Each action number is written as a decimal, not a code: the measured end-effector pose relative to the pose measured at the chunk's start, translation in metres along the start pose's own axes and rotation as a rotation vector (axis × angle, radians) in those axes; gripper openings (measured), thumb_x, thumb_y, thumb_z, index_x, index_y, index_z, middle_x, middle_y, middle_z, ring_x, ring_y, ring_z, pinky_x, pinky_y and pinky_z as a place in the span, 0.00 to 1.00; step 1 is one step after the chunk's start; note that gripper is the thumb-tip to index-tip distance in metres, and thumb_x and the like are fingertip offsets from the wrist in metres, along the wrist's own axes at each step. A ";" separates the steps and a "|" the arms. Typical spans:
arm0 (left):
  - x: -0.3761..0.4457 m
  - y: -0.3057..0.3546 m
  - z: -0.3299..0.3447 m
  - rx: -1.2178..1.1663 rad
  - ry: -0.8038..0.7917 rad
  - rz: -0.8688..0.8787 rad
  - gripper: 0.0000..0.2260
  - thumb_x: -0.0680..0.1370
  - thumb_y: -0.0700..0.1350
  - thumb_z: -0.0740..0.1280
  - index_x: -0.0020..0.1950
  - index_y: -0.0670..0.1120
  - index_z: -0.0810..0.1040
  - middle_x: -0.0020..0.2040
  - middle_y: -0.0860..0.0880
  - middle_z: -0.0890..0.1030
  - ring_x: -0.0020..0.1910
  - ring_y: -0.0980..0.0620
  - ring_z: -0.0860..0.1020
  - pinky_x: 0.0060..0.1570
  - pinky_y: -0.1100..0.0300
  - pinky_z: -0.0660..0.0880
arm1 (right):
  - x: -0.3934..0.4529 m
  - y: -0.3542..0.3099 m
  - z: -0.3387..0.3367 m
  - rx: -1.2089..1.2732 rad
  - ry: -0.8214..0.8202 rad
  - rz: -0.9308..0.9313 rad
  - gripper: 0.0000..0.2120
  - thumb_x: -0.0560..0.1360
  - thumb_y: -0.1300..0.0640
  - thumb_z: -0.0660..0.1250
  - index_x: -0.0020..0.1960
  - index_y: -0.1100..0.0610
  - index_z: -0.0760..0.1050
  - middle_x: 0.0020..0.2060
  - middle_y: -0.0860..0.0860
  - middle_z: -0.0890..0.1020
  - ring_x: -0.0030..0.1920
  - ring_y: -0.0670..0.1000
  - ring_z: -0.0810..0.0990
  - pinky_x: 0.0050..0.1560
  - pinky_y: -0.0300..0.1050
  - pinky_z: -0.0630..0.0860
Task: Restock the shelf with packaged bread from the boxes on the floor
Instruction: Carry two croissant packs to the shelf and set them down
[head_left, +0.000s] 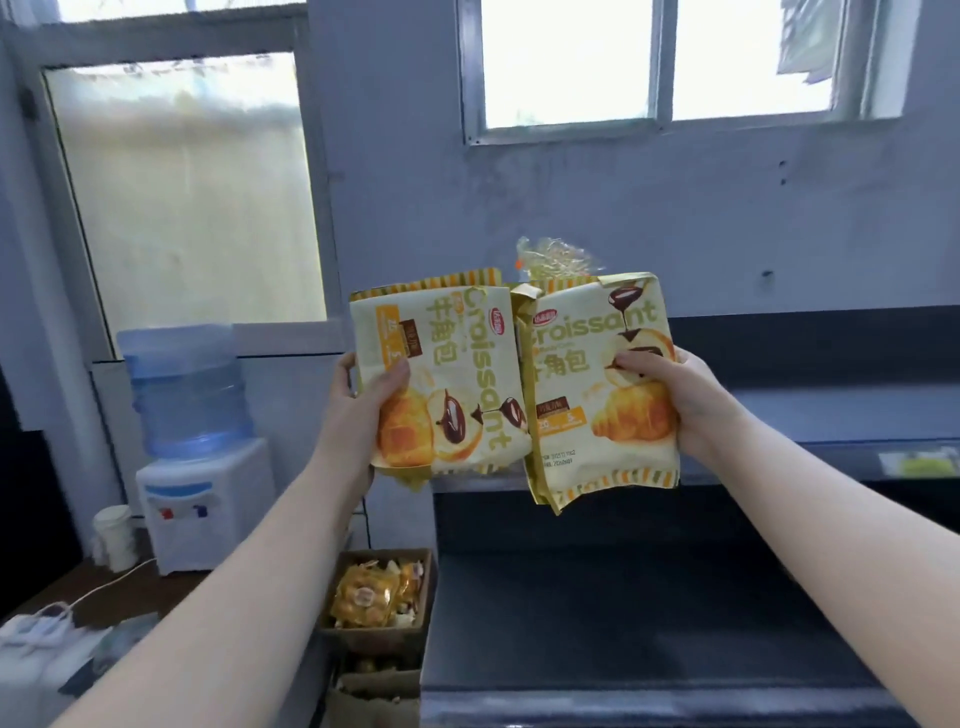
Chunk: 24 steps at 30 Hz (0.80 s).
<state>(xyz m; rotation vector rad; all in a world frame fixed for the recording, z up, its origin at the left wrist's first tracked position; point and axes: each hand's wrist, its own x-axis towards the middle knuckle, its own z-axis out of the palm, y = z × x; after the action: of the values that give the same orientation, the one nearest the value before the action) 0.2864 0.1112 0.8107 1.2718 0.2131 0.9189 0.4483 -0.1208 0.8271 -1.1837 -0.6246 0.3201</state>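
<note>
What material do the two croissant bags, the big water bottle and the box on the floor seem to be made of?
Left croissant bag and right croissant bag: probably thin printed plastic film, matte, since they crease and crumple under the grip. Water bottle: translucent blue, rigid plastic, ribbed walls. Box: brown cardboard, dull surface, open top.

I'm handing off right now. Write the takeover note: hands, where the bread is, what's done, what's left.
Left hand: gripping a croissant bag, turned sideways.
Right hand: gripping a second croissant bag, upright.
Both bags are held up side by side in front of the dark shelf; neither is set down yet. A clear bread bag shows behind them.
Left to do: place both, then fetch more from the open box on the floor beside the shelf.
</note>
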 end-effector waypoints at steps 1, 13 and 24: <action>0.005 -0.003 0.017 -0.016 -0.022 -0.007 0.19 0.75 0.43 0.69 0.63 0.50 0.67 0.51 0.48 0.81 0.47 0.47 0.82 0.45 0.49 0.80 | 0.000 -0.007 -0.014 -0.004 0.017 -0.014 0.27 0.62 0.56 0.73 0.60 0.60 0.75 0.51 0.58 0.84 0.48 0.59 0.85 0.43 0.53 0.82; 0.024 -0.060 0.231 -0.112 -0.348 -0.057 0.23 0.74 0.45 0.71 0.64 0.53 0.65 0.57 0.47 0.79 0.51 0.45 0.81 0.49 0.46 0.80 | -0.025 -0.070 -0.199 -0.023 0.377 -0.119 0.15 0.71 0.58 0.70 0.57 0.58 0.76 0.49 0.57 0.85 0.45 0.58 0.85 0.41 0.52 0.81; 0.026 -0.130 0.383 -0.147 -0.563 -0.134 0.21 0.73 0.46 0.72 0.62 0.53 0.67 0.56 0.48 0.79 0.52 0.45 0.81 0.53 0.42 0.79 | -0.047 -0.094 -0.321 -0.144 0.718 -0.203 0.16 0.69 0.59 0.72 0.56 0.58 0.77 0.46 0.56 0.85 0.45 0.57 0.84 0.45 0.52 0.80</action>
<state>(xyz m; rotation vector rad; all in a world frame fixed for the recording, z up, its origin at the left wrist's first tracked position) 0.5971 -0.1489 0.8306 1.3103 -0.2072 0.4271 0.5976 -0.4241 0.8250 -1.2566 -0.1316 -0.3245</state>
